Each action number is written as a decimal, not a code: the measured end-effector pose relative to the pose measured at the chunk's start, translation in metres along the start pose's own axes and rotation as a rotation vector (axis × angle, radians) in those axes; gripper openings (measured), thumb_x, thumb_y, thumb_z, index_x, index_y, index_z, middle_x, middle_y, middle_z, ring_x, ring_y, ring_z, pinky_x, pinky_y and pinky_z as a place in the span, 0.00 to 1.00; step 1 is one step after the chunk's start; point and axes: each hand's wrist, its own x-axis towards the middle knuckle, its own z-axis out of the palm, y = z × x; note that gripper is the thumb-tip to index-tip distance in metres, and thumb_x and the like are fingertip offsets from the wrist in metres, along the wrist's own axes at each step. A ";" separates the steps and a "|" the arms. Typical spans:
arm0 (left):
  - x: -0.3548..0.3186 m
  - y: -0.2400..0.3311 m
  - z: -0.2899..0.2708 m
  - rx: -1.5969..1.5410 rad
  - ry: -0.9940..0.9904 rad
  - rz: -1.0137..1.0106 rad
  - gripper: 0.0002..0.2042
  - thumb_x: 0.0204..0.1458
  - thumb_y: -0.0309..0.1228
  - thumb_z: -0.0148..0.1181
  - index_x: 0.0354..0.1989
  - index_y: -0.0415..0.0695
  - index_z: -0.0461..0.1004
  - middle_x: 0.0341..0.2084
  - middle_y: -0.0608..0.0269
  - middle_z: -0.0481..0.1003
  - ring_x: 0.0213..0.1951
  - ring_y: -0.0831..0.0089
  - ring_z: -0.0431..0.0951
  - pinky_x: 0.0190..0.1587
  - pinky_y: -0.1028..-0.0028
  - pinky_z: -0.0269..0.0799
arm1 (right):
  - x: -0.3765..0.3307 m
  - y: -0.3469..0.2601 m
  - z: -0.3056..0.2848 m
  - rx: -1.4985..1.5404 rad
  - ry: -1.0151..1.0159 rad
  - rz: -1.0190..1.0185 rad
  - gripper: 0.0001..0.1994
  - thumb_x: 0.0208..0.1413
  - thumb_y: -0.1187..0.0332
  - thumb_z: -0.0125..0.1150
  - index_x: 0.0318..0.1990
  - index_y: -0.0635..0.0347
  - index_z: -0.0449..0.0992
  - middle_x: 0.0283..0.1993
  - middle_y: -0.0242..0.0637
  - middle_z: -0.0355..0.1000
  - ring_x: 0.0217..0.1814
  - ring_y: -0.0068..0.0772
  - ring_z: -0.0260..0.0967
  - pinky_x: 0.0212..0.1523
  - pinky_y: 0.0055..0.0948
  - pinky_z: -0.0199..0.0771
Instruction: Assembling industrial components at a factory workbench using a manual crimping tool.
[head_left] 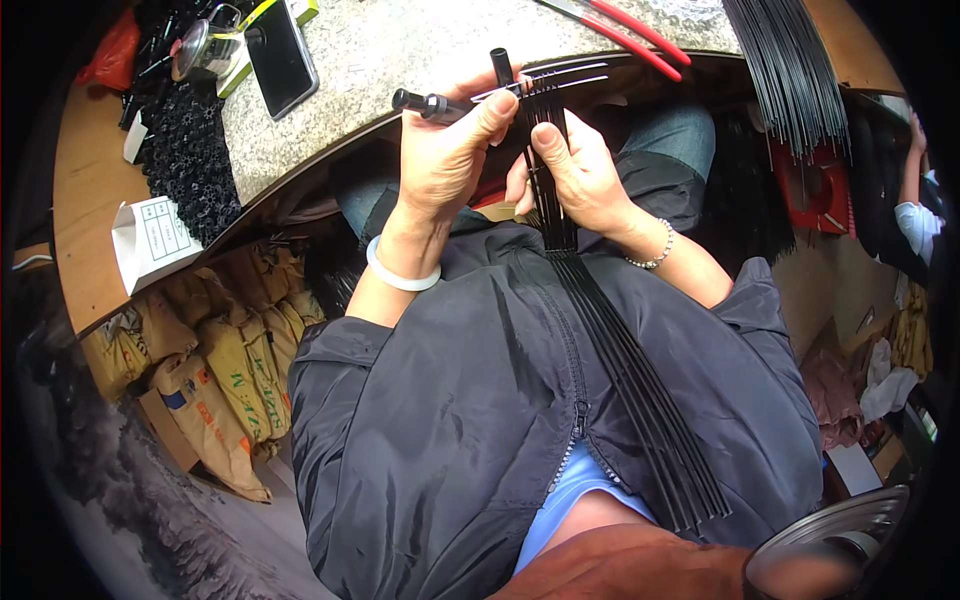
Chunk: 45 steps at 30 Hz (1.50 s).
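A long bundle of thin black ribs, which looks like an umbrella frame [630,375], runs from between my hands down across my lap toward the lower right. My right hand [590,175] wraps round its upper part, thumb pressed along the ribs. At the top, where a few thin rods [570,76] stick out sideways, my left hand [445,160] pinches with thumb and fingers. A black ringed cylinder [430,103] lies across my left hand, its inner end hidden. Just beyond the left fingertips a short black tube [501,66] points away from me.
Red-handled pliers [630,38] and a phone [280,58] lie on the stone-topped table [380,50]. Small black parts [190,165] are heaped at the left beside a white box [155,245]. Black rods [790,75] hang over the right edge. Sacks [215,400] stand lower left; another person's arm [912,190] shows far right.
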 end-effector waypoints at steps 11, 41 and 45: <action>0.012 -0.010 -0.018 -0.132 -0.113 -0.146 0.10 0.45 0.27 0.63 0.35 0.37 0.74 0.22 0.67 0.71 0.22 0.82 0.66 0.25 0.84 0.62 | 0.003 0.000 -0.002 -0.040 -0.055 0.071 0.27 0.57 0.44 0.38 0.42 0.64 0.62 0.18 0.39 0.68 0.14 0.23 0.66 0.16 0.17 0.67; 0.029 0.012 -0.039 -0.009 -0.066 -0.037 0.18 0.54 0.34 0.54 0.48 0.35 0.63 0.34 0.58 0.72 0.33 0.76 0.71 0.35 0.80 0.67 | 0.013 0.011 -0.008 0.047 -0.113 0.216 0.30 0.56 0.39 0.33 0.21 0.59 0.65 0.11 0.32 0.59 0.09 0.21 0.55 0.14 0.21 0.61; 0.035 0.031 -0.006 0.068 -0.197 0.040 0.19 0.60 0.40 0.39 0.51 0.36 0.60 0.50 0.41 0.65 0.54 0.56 0.66 0.55 0.63 0.65 | 0.010 0.008 -0.004 0.050 -0.105 0.225 0.30 0.56 0.40 0.33 0.22 0.59 0.64 0.11 0.32 0.60 0.09 0.21 0.55 0.13 0.21 0.60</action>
